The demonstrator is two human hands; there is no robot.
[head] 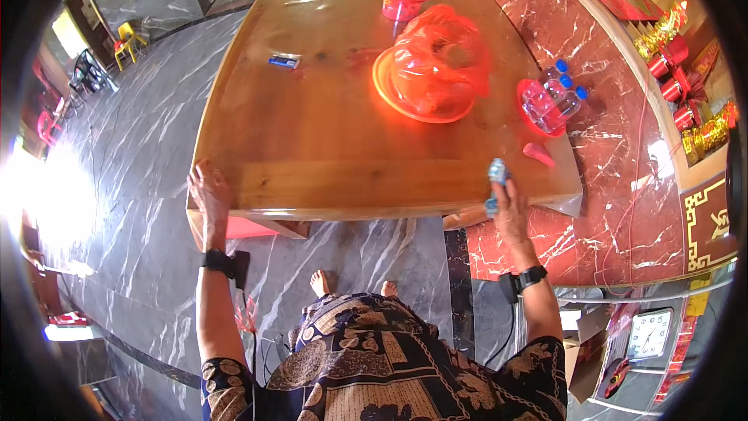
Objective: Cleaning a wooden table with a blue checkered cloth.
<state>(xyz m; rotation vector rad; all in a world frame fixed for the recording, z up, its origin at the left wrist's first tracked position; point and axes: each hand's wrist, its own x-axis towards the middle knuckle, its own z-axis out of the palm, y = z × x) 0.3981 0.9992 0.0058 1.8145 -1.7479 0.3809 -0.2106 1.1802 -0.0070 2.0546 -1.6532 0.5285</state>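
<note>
At the near left corner of the wooden table, my left hand rests on the top with nothing in it. My right hand is over the table's near edge, towards the right. It grips a crumpled light-blue and white cloth, which shows on both sides of the fingers. The cloth's exact kind is too small to tell. Just beyond it lies a small pink object. Farther up, a red plastic dish holds several clear plastic bottles with blue caps.
An orange basin bears something wrapped in a red plastic bag. Behind it stands a red tub with small packets. A blue box-like item lies at the left. Red marble adjoins the table's right side.
</note>
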